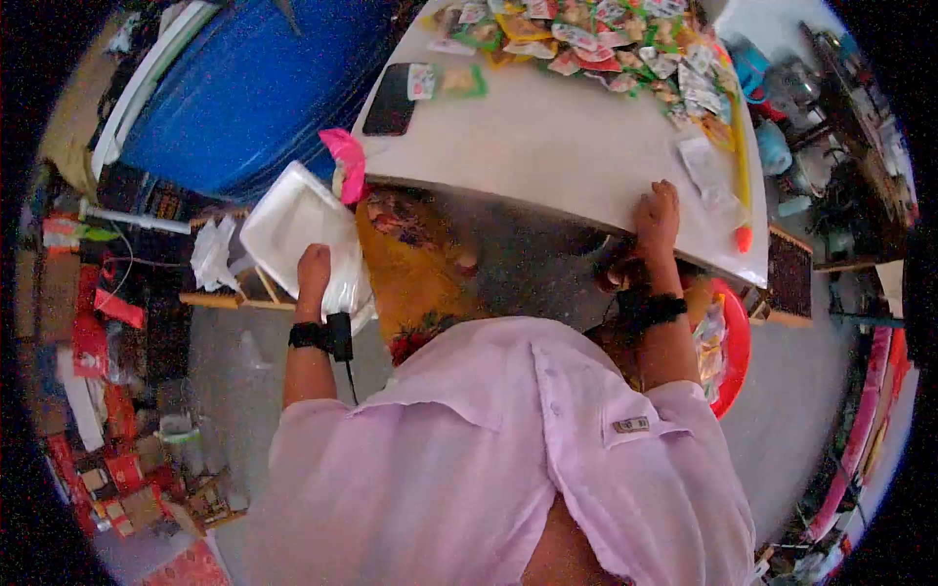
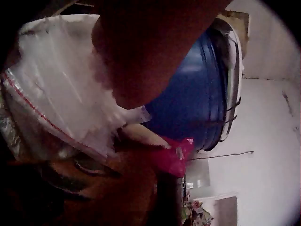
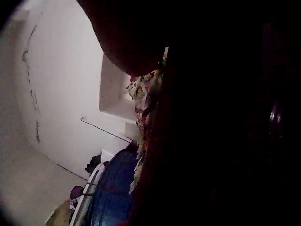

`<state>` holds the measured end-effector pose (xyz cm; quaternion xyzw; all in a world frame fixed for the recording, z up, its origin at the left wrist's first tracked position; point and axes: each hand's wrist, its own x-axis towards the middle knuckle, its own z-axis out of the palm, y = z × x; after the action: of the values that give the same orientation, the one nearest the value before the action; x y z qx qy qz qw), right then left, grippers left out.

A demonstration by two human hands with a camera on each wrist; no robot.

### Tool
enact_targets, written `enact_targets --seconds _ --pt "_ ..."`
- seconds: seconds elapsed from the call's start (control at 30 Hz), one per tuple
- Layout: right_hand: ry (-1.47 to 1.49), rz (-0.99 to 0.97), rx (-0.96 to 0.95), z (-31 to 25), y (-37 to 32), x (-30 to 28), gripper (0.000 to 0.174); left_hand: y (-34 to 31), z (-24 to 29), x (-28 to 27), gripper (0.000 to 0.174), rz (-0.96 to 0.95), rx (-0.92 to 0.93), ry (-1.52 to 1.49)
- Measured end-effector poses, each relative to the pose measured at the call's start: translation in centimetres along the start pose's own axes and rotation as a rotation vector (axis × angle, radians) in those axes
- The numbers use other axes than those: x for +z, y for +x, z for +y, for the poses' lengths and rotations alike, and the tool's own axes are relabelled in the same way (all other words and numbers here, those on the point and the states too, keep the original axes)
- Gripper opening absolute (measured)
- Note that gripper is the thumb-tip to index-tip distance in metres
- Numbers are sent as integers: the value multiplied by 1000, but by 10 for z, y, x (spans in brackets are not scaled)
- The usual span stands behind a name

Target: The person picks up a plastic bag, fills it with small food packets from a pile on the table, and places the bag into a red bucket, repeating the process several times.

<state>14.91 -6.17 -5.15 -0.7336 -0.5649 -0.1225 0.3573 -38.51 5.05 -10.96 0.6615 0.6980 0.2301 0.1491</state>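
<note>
Left hand (image 1: 315, 272) at the white foam box (image 1: 283, 223), fingers curled, grip impossible to tell; best pinch one clear plastic bag (image 2: 56, 75) by its edge. Small packets (image 1: 586, 39) heaped along the table (image 1: 508, 137); right hand (image 1: 659, 220) rests nearer, loosely curled, nothing seen in it.

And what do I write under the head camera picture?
Left hand by a white rectangular tray, right hand at the edge of a smooth pale table with many small, colourful plastic packets.
</note>
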Motion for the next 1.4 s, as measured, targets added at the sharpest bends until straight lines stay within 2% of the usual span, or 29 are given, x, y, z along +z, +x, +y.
enact_targets --seconds 0.1,0.13,0.27,0.3,0.37,0.43,0.47,0.53,0.63,0.67,0.77,0.83,0.87,0.97,1.07,1.13,1.2,1.23,1.3,1.33,1.4 --pt "89 3 76 2 0 3 25 3 -5 -11 22 42 -47 -61" --pt "19 27 38 4 -1 5 25 5 -4 -17 21 77 -61 14" --pt "19 -3 52 6 0 7 24 12 0 -40 19 227 1 -170" --pt "-17 -41 71 -1 3 3 23 20 -13 -40 18 363 214 151" --pt "-29 -31 76 -4 4 -3 22 12 50 -69 15 461 216 -235" --pt "29 58 30 -2 1 1 20 20 90 -86 15 388 25 -209" --pt "75 60 59 -4 2 1 20 26 103 -90 12 423 215 -128" --pt "173 63 115 -10 4 -1 20 26 152 -87 10 379 349 -231" --pt "171 109 -6 -22 10 -2 21 37 200 -52 5 225 619 -314" --pt "310 61 68 -31 12 -1 24 32 221 -38 5 206 653 -360" --pt "433 -158 265 -52 16 7 26 28 265 18 6 99 804 -370" --pt "423 -236 100 -58 17 23 26 9 295 36 10 -82 715 -283" --pt "415 -273 15 -60 18 30 27 4 303 50 11 -101 751 -284" --pt "615 -467 441 -94 28 29 28 -16 319 85 13 -164 746 -253" --pt "491 -406 365 -102 34 29 20 -31 333 87 14 -272 712 -307" --pt "534 -471 222 -82 30 53 19 -34 337 89 17 -347 663 -303" --pt "605 -499 197 -72 28 64 16 -32 338 90 17 -412 633 -316" --pt "656 -495 244 -72 28 62 15 -31 339 89 18 -445 617 -323" --pt "631 -503 224 -73 33 54 12 -28 342 83 18 -525 546 -331" --pt "556 -514 157 -77 38 45 10 -26 343 81 19 -565 510 -334" --pt "410 -497 -45 -77 41 42 10 -25 340 88 21 -525 514 -396"
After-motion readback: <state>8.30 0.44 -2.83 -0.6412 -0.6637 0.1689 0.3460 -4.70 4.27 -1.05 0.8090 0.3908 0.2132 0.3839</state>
